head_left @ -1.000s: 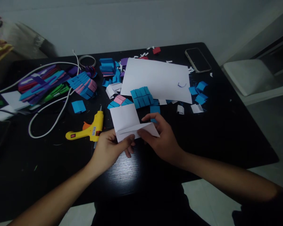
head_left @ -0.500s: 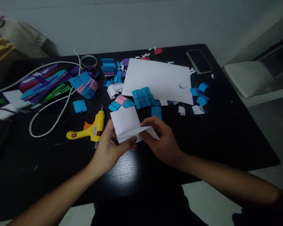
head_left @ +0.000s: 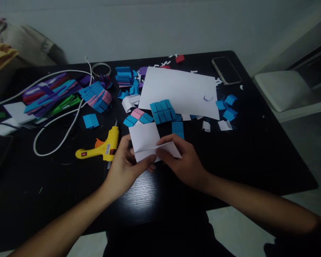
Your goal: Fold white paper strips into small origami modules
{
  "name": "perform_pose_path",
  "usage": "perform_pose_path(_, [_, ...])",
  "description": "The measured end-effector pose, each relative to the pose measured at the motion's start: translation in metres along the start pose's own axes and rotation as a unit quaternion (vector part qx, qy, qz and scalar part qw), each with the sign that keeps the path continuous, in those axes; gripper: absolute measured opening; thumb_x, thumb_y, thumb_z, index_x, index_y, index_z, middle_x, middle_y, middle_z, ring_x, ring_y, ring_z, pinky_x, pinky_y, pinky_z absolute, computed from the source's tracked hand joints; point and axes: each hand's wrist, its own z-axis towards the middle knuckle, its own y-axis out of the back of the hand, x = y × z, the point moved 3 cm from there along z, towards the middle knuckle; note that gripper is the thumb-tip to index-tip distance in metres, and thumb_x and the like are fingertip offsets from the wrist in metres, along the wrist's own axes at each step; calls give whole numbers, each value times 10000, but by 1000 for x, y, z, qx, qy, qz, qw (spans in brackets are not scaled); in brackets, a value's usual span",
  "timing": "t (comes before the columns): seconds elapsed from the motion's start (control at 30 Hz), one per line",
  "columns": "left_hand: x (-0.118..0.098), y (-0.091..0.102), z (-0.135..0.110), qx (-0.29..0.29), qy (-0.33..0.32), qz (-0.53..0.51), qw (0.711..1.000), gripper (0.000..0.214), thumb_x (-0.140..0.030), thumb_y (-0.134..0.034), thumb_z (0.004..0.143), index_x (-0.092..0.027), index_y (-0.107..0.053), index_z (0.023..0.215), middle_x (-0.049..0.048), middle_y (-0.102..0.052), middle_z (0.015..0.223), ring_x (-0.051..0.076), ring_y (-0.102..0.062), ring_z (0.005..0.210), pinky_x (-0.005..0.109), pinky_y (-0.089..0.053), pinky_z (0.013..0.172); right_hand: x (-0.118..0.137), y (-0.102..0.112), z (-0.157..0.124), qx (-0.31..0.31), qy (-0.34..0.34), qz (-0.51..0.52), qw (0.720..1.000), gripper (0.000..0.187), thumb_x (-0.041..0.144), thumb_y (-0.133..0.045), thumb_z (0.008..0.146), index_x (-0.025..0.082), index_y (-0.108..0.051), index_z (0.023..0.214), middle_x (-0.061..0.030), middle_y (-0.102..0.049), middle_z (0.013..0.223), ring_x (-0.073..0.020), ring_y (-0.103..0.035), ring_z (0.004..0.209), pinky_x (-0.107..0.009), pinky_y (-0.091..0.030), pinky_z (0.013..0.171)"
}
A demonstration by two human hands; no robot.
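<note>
My left hand (head_left: 125,167) and my right hand (head_left: 183,162) both pinch a small folded white paper (head_left: 146,137) just above the black table (head_left: 256,150). The paper's lower edge is folded up into a flap, with my thumbs on it and my fingers behind. A block of joined blue paper squares (head_left: 162,110) lies right behind the paper. A yellow glue gun (head_left: 101,148) rests just left of my left hand.
A large white sheet (head_left: 180,89) lies at mid-table with blue, pink and white folded scraps around it. Coloured paper strips (head_left: 53,96) and a white cable (head_left: 59,137) fill the left. A phone (head_left: 226,70) sits far right; a white stool (head_left: 282,89) stands beside the table.
My left hand has slid up the paper's left edge, and my right fingers have pressed the folded flap further in. The paper has shifted slightly right.
</note>
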Motion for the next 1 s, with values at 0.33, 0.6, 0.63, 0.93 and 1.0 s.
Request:
perform_pose_path(0.33, [-2, 22, -1, -110, -225, 214, 944, 665, -188, -770, 833, -275, -427, 1396, 49, -593, 1129, 178, -639, 942, 302, -574, 725, -10, 3, 5, -11, -53, 64, 996, 270, 344, -795, 846, 208, -663, 1038, -52, -717, 953, -218, -721, 837, -350, -651, 671])
perform_pose_path(0.6, [-18, 29, -6, -85, -395, 407, 819, 510, -135, -755, 847, -318, -619, 1303, 63, -641, 1260, 267, -636, 1128, 439, -560, 947, -10, 1, 6, 7, -64, 106, 992, 343, 293, -847, 781, 214, -672, 1066, -40, -725, 995, -194, -750, 815, -346, -685, 700])
perform_pose_path(0.63, [-17, 28, -6, -73, -392, 410, 820, 496, -134, -742, 862, -314, -618, 1308, 61, -652, 1253, 259, -644, 1110, 427, -562, 936, -10, 1, 6, 5, -65, 101, 993, 373, 283, -842, 784, 221, -663, 1105, -40, -723, 1008, -190, -751, 806, -341, -682, 693])
perform_pose_path(0.93, [-9, 30, -3, -36, -256, 176, 950, 459, -140, -761, 845, -272, -528, 1218, 41, -629, 1127, 216, -643, 1070, 378, -548, 923, -5, 10, 5, -48, 13, 16, 999, 253, 248, -797, 848, 233, -665, 1063, -31, -755, 1003, -189, -733, 876, -332, -614, 740])
perform_pose_path(1.0, [-13, 29, -4, 27, -247, 134, 959, 528, -246, -758, 855, -267, -511, 1321, 94, -602, 1266, 267, -609, 1183, 445, -512, 1020, -2, 11, 5, -41, 33, -14, 999, 189, 258, -773, 872, 238, -718, 1051, -35, -757, 993, -201, -733, 895, -357, -609, 771])
